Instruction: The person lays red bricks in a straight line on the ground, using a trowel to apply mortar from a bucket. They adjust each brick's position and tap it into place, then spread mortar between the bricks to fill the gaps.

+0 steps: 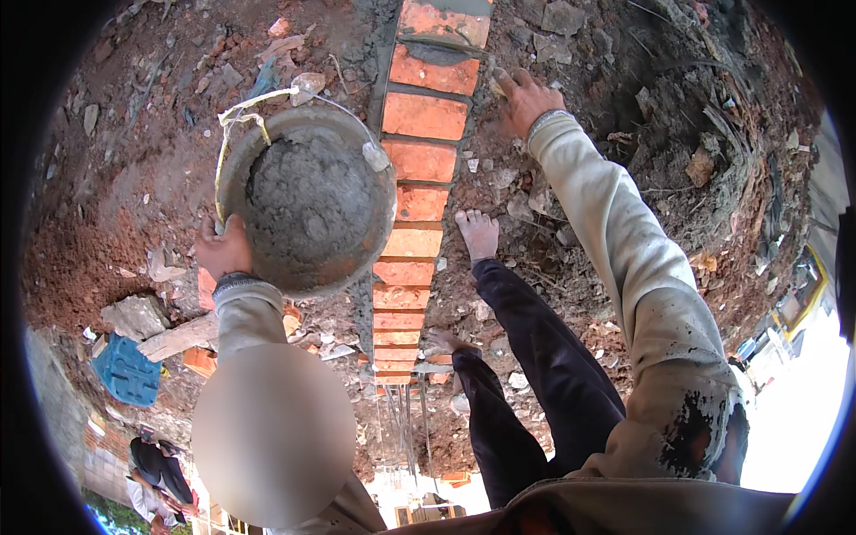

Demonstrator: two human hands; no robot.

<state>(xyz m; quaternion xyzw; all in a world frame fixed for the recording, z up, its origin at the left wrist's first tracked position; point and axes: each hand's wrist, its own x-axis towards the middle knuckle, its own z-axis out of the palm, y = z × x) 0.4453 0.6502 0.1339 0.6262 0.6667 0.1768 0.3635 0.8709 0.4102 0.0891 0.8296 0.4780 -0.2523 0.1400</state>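
A round bucket full of wet grey mortar is at the left of a narrow brick wall. My left hand is closed on its left rim, where a pale yellowish strap comes down. Beyond the wall's right edge, my right hand has its fingers curled beside the upper bricks. Something may be in that grip, but it is too unclear to name. A thin dark grey shape crosses a brick near it; I cannot tell whether it is mortar or a blade.
Rubble and reddish soil cover the ground on both sides. My bare foot stands right of the wall. A blue plastic piece and a wooden plank lie at the lower left. Another person is in the far lower-left corner.
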